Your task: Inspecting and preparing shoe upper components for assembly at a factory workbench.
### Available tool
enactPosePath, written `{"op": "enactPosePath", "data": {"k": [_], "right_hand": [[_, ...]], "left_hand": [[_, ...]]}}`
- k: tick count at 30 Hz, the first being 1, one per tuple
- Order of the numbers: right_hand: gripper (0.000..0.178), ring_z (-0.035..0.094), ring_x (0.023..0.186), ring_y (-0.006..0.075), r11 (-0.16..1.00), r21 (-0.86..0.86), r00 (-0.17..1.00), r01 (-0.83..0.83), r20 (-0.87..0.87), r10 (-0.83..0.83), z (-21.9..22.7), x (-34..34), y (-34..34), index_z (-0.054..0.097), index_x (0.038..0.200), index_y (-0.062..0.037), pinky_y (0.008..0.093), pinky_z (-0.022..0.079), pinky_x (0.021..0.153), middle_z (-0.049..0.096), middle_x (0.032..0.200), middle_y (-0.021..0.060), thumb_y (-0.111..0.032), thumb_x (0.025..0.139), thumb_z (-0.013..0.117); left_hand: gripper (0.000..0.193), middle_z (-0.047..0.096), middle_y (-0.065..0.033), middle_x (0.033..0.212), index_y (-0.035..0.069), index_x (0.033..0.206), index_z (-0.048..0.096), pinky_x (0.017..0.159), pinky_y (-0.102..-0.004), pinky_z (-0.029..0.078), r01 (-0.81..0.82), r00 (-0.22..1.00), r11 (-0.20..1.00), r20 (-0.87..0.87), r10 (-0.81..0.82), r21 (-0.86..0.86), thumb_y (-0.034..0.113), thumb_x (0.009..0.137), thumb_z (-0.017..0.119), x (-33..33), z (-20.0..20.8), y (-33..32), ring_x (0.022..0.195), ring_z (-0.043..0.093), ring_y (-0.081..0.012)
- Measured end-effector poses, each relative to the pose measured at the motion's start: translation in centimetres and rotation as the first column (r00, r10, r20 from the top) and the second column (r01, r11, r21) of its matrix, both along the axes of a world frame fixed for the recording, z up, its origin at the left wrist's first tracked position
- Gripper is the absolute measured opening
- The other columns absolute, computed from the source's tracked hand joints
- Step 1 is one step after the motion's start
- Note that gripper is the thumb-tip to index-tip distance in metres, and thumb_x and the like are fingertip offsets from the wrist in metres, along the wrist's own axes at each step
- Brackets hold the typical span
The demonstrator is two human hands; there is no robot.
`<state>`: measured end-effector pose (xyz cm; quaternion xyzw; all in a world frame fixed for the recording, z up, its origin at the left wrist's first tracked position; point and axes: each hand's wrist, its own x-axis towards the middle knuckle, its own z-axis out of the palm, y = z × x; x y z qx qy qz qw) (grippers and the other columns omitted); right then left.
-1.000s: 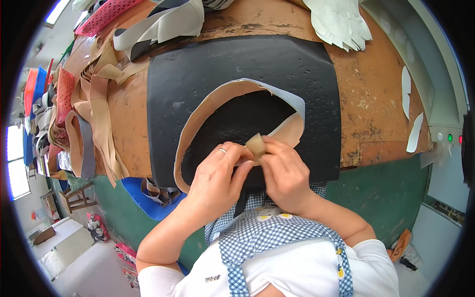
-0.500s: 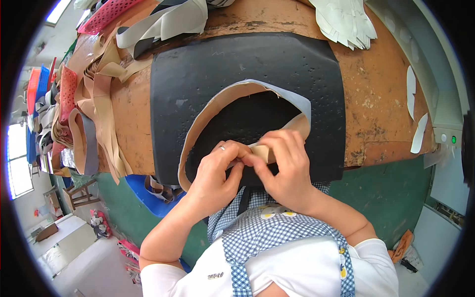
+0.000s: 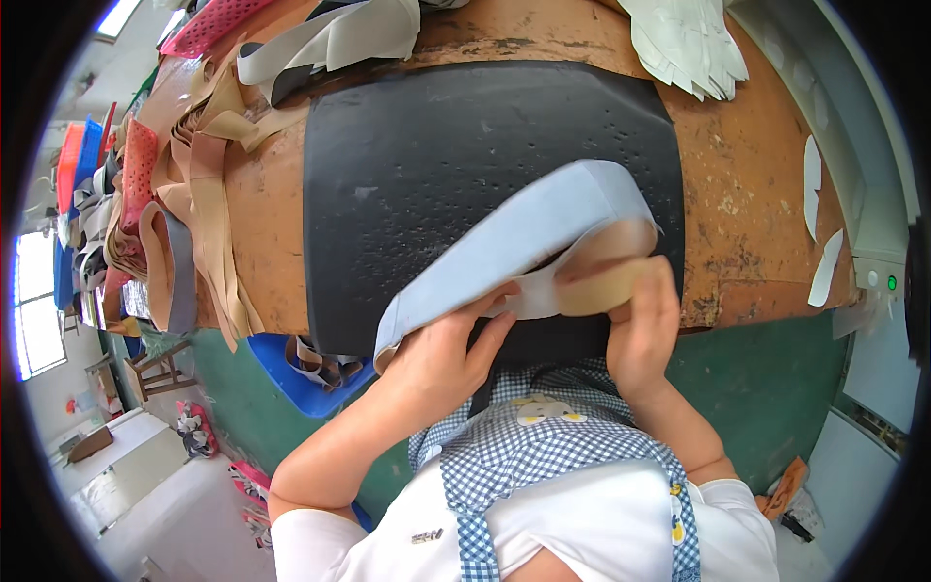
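Note:
A long band [image 3: 514, 223], pale blue outside and tan inside, is bent into a loop above the black mat [image 3: 417, 145]. My left hand [image 3: 441, 354] grips its near side, fingers tucked under the pale blue face and the thumb toward the inside. In my right hand [image 3: 645, 330] a tan strip end [image 3: 587, 293] is pinched and curls back toward the left. Motion blurs this end, so I cannot tell whether it is the band itself or a layer coming off it.
Tan strips [image 3: 208, 194] hang over the worn wooden table's [image 3: 732, 213] left side. Greyish bands [image 3: 359, 39] lie at the back, white cut pieces [image 3: 684, 44] back right. A blue tub [image 3: 291, 378] sits below the left edge. Slim white pieces [image 3: 812, 184] lie at right.
My hands have parted, the right one moving right with the tan strip end. The band has tipped from an upright open ring to a flatter loop showing its pale blue face.

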<state>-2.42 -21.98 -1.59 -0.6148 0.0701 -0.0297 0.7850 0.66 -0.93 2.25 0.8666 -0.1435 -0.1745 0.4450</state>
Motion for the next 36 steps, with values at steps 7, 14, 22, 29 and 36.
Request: {"op": "enactPosePath", "data": {"k": [7, 14, 22, 29, 36], "right_hand": [[0.031, 0.059, 0.123, 0.0444, 0.649, -0.76, 0.87, -0.04, 0.293, 0.397, -0.7, -0.9, 0.2, 0.054, 0.118, 0.0072, 0.0471, 0.049, 0.103, 0.06, 0.128, 0.0282, -0.019, 0.101, 0.054], [0.061, 0.049, 0.135, 0.0432, 0.349, -0.936, 0.878, 0.055, 0.212, 0.43, -1.6, -2.5, 1.8, 0.053, 0.134, 0.0121, 0.043, 0.047, 0.108, 0.052, 0.141, 0.0274, -0.003, 0.078, 0.072], [0.072, 0.043, 0.14, 0.042, 0.245, -0.969, 0.872, 0.037, 0.151, 0.466, -1.9, -2.6, 1.8, 0.052, 0.137, 0.0127, 0.0425, 0.045, 0.11, 0.047, 0.146, 0.0279, -0.017, 0.076, 0.078], [0.08, 0.041, 0.14, 0.044, 0.18, -0.983, 0.856, 0.031, 0.119, 0.502, -1.9, -2.8, 1.7, 0.051, 0.138, 0.0121, 0.0435, 0.043, 0.112, 0.046, 0.145, 0.0311, -0.038, 0.08, 0.075], [0.08, 0.038, 0.141, 0.0468, 0.178, -0.982, 0.844, 0.058, 0.144, 0.517, -2.3, -2.7, 1.8, 0.053, 0.142, -0.0001, 0.0471, 0.045, 0.109, 0.045, 0.144, 0.0317, -0.051, 0.083, 0.07]], "left_hand": [[0.03, 0.064, -0.0217, 0.082, -0.003, 0.1, 0.071, 0.076, -0.0387, 0.049, -0.156, 0.931, 0.988, -0.335, 0.147, -0.002, 0.025, 0.098, 0.061, 2.6, 0.8, -0.4, 0.082, 0.063, -0.0332], [0.024, 0.066, -0.015, 0.067, -0.005, 0.084, 0.07, 0.069, -0.0367, 0.052, -0.025, 0.964, 0.984, -0.257, 0.07, 0.174, 0.019, 0.089, 0.068, 2.7, 1.1, -1.2, 0.067, 0.066, -0.0258], [0.02, 0.065, -0.0059, 0.061, 0.001, 0.078, 0.068, 0.06, -0.0329, 0.043, 0.074, 0.958, 0.973, -0.286, -0.008, 0.218, 0.019, 0.087, 0.071, 3.8, 1.3, -0.9, 0.059, 0.057, -0.0165], [0.02, 0.061, -0.0081, 0.062, -0.001, 0.077, 0.067, 0.057, -0.0345, 0.045, 0.092, 0.989, 0.969, -0.131, -0.063, 0.228, 0.017, 0.086, 0.071, 3.3, -0.2, -0.3, 0.059, 0.059, -0.0184], [0.018, 0.058, -0.0118, 0.07, -0.003, 0.078, 0.066, 0.056, -0.031, 0.047, 0.061, 0.998, 0.965, -0.041, -0.052, 0.255, 0.013, 0.088, 0.071, 2.6, 0.2, -0.5, 0.06, 0.065, -0.0225]]}}
